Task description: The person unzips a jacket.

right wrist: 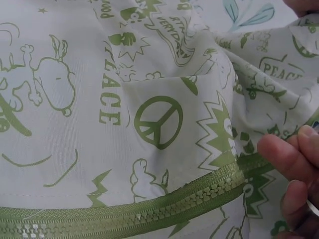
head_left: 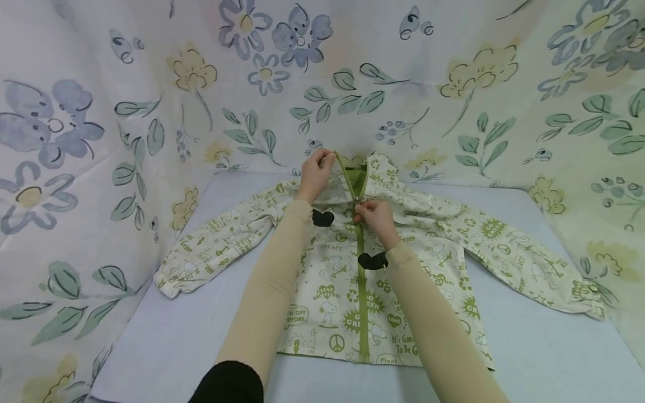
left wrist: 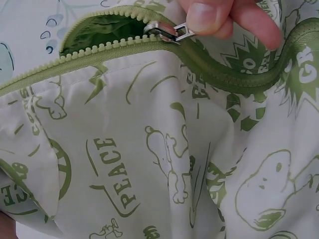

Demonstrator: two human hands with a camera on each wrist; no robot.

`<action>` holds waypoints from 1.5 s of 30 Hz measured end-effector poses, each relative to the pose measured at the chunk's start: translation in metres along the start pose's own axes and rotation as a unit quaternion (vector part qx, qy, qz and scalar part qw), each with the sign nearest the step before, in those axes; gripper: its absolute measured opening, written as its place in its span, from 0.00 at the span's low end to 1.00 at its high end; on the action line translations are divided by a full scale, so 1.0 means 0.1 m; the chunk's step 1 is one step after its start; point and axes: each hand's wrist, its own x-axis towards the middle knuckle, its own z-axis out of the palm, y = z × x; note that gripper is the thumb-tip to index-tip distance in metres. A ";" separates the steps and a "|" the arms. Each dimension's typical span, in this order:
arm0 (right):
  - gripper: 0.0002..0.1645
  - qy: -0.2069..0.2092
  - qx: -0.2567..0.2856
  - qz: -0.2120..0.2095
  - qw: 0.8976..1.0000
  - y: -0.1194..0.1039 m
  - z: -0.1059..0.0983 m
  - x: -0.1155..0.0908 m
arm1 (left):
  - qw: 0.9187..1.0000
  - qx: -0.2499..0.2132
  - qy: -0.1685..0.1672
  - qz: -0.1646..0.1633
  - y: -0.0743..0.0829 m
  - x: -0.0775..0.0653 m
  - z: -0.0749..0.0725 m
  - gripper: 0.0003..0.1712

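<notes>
A white jacket (head_left: 332, 263) with green cartoon prints lies spread on the table, sleeves out to both sides. Its green zipper (head_left: 362, 302) is closed along the lower front and parted near the collar, where the green lining (head_left: 356, 178) shows. My left hand (head_left: 316, 172) grips the left collar edge and holds it raised. Lower down, my right hand (head_left: 377, 219) pinches the metal zipper pull (left wrist: 184, 33) between thumb and finger. The slider (left wrist: 160, 30) sits where the teeth part, in the left wrist view. Right fingers (right wrist: 286, 159) curl beside the zipper in the right wrist view.
A pale table (head_left: 191, 330) lies under the jacket. Floral cloth (head_left: 342, 73) hangs behind it and along both sides. The left sleeve (head_left: 216, 249) and right sleeve (head_left: 529, 266) reach out near the table's side edges. Black straps (head_left: 373, 261) circle both wrists.
</notes>
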 end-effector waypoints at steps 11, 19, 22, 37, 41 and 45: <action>0.15 0.001 -0.019 0.007 1.000 0.00 0.00 -0.04 | 0.999 -0.011 0.041 0.010 0.00 0.01 -0.04 0.13; 0.16 -0.011 0.019 0.032 0.999 0.03 0.00 -0.06 | 0.997 -0.005 0.079 0.004 0.02 0.04 -0.06 0.15; 0.16 -0.014 0.028 0.028 0.999 0.04 0.00 -0.07 | 0.996 -0.003 0.087 0.001 0.00 0.05 -0.07 0.15; 0.14 -0.020 0.020 0.015 0.999 0.01 -0.02 -0.20 | 0.995 -0.003 0.100 0.006 0.00 0.11 -0.13 0.14; 0.14 -0.020 0.028 0.022 0.999 -0.01 0.00 -0.25 | 0.995 0.002 0.098 0.008 0.01 0.12 -0.13 0.15; 0.14 -0.024 0.031 0.023 0.999 0.01 0.01 -0.29 | 0.995 -0.004 0.101 0.009 0.02 0.13 -0.15 0.14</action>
